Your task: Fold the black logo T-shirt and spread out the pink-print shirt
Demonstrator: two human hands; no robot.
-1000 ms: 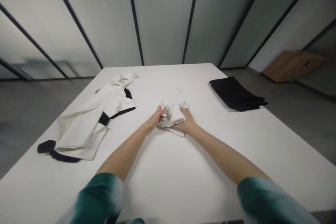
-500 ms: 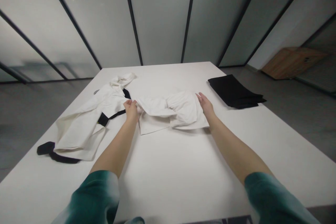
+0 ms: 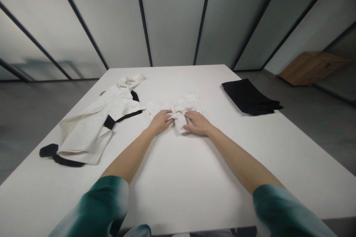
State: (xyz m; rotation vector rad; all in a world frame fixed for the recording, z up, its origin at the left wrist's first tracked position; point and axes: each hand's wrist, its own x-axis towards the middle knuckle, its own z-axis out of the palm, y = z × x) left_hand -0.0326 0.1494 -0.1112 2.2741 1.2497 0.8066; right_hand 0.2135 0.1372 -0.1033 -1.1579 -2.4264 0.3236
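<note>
Between the table's side edges, our left hand and right hand are curling fingers over white cloth, seemingly steadying it, grip unclear.

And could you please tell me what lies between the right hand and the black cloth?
In the head view, only bare white table lies between the right hand and the black cloth.
</note>
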